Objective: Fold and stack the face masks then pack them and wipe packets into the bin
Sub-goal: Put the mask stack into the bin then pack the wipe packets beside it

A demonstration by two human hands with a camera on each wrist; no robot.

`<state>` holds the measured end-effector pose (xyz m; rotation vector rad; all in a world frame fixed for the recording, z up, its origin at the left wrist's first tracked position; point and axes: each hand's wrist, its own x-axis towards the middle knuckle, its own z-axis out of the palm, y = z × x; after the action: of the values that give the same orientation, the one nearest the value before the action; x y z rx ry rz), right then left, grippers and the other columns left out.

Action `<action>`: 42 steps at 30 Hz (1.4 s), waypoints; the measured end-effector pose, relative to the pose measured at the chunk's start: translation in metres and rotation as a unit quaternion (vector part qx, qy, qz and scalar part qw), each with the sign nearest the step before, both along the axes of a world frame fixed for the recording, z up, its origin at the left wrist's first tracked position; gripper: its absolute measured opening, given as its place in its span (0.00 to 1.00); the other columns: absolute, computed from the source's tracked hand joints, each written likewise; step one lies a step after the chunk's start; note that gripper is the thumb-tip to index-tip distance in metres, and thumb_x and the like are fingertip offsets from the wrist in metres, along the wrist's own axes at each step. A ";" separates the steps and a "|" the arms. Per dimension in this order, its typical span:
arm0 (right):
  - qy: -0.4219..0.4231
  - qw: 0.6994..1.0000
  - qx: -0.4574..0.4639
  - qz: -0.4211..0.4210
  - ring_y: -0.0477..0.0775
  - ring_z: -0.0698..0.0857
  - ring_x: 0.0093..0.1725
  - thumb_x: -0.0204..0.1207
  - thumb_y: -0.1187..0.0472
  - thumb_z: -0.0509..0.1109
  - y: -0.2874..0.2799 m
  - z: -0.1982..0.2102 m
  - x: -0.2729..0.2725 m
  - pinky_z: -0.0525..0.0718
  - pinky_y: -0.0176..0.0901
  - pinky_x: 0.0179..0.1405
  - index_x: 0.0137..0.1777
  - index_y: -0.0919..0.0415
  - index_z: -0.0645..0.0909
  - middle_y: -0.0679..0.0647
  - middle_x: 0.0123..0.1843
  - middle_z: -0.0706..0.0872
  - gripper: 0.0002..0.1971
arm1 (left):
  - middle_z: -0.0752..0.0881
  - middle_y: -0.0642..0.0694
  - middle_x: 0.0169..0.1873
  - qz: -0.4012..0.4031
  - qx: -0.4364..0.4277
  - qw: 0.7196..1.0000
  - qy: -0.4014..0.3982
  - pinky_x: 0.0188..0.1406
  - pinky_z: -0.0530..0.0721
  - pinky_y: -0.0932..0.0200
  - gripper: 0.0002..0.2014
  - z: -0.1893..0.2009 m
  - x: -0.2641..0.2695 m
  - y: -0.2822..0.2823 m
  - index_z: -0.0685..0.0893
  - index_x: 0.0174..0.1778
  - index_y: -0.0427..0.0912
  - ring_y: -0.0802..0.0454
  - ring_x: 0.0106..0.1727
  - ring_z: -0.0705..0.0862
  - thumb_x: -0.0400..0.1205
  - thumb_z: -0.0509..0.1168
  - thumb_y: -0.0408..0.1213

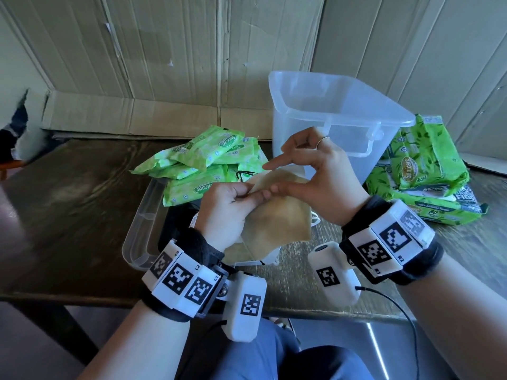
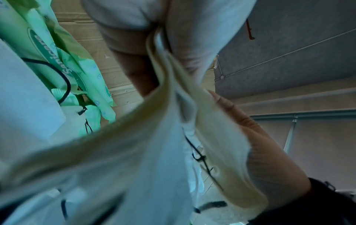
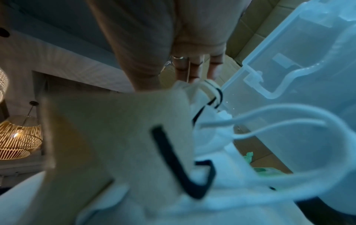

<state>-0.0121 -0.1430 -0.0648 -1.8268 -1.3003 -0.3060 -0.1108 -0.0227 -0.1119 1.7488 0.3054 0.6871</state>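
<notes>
**Dark wooden table, beige mask between my hands**

Cardboard walls back the table [image 1: 82,193]. My left hand [image 1: 227,207] pinches the beige face mask [image 1: 282,215] at its top edge; my right hand [image 1: 315,171] pinches it too, forefinger pointing. Beyond my right hand stands the clear bin [image 1: 340,116]; wipe packets [image 1: 208,165] lie beyond my left.

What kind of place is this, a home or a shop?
Hard to say: a makeshift packing spot indoors, probably. A dark wooden table backed by flattened cardboard, and a woven pendant lamp hints at a home or café.
</notes>
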 end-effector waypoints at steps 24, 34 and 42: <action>0.008 1.000 -0.027 0.005 0.48 0.81 0.44 0.74 0.59 0.61 -0.001 -0.009 0.008 0.75 0.40 0.49 0.45 0.51 0.82 0.43 0.37 0.83 0.08 | 0.90 0.56 0.41 -0.027 -0.085 0.995 -0.049 0.47 0.82 0.70 0.11 0.002 0.001 0.009 0.88 0.48 0.46 0.63 0.44 0.86 0.76 0.68 0.26; 0.088 0.991 0.042 -0.085 0.38 0.70 0.24 0.76 0.64 0.57 -0.023 -0.001 0.041 0.66 0.29 0.24 0.37 0.46 0.73 0.42 0.25 0.75 0.11 | 0.83 0.64 0.46 0.054 -0.046 0.995 -0.064 0.47 0.72 0.85 0.18 0.002 -0.001 0.023 0.86 0.51 0.48 0.85 0.45 0.78 0.75 0.67 0.20; 0.138 0.987 0.050 0.061 0.44 0.63 0.24 0.77 0.62 0.59 -0.009 0.006 0.026 0.64 0.32 0.24 0.53 0.46 0.74 0.57 0.26 0.65 0.10 | 0.88 0.62 0.32 0.018 -0.076 0.995 -0.059 0.35 0.76 0.80 0.13 0.007 0.001 0.011 0.88 0.42 0.47 0.73 0.34 0.83 0.79 0.64 0.24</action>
<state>0.0139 -0.1519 -0.0584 -1.6323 -1.1738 -0.0478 -0.1100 -0.0118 -0.1050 1.5552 0.3006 0.7696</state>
